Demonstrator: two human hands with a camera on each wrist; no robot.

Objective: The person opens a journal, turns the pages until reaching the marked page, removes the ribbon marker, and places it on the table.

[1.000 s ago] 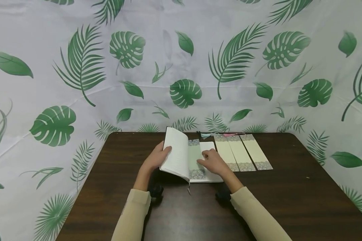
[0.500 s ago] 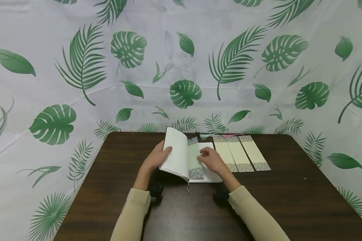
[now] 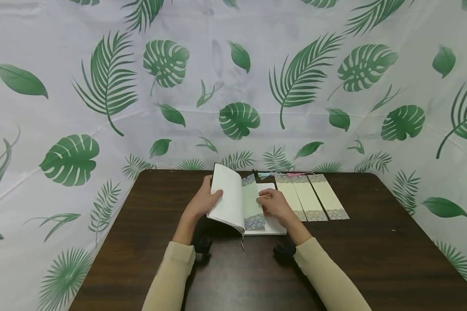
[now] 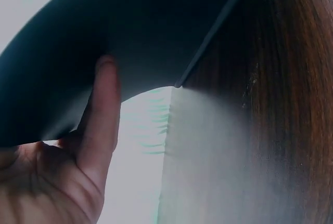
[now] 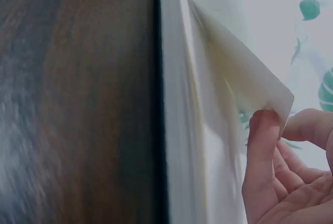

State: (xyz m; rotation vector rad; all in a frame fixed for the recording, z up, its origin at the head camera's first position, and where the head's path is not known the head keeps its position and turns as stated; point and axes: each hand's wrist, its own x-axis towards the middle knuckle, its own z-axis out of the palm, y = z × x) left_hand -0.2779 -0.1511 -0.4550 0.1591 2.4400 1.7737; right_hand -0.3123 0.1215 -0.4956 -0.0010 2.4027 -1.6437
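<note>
An open notebook (image 3: 226, 196) lies mid-table, its left part of pages and dark cover (image 4: 145, 21) raised. My left hand (image 3: 202, 202) grips that raised part, thumb on the white page and fingers behind the cover. Against the inner fold is a pale green bookmark (image 3: 251, 201) with bluish patterned ends. My right hand (image 3: 275, 205) pinches its right edge between thumb and fingers. Seen from the right wrist, the bookmark (image 5: 260, 86) tilts up off the notebook's page block (image 5: 182, 146), its corner at my fingertips. Part of the right-hand page is hidden under the bookmark and hand.
Three cream bookmarks (image 3: 310, 196) with patterned ends lie right of the notebook. A light blue tassel (image 3: 264, 175) and a pink tassel (image 3: 295, 174) rest at their far ends. A ribbon (image 3: 243, 245) hangs from the notebook. A leaf-print cloth (image 3: 202, 147) stands behind the dark wooden table (image 3: 140, 242).
My right hand has closed on the green bookmark's edge, and the bookmark has lifted and tilted slightly. The left hand keeps holding the raised pages nearly still.
</note>
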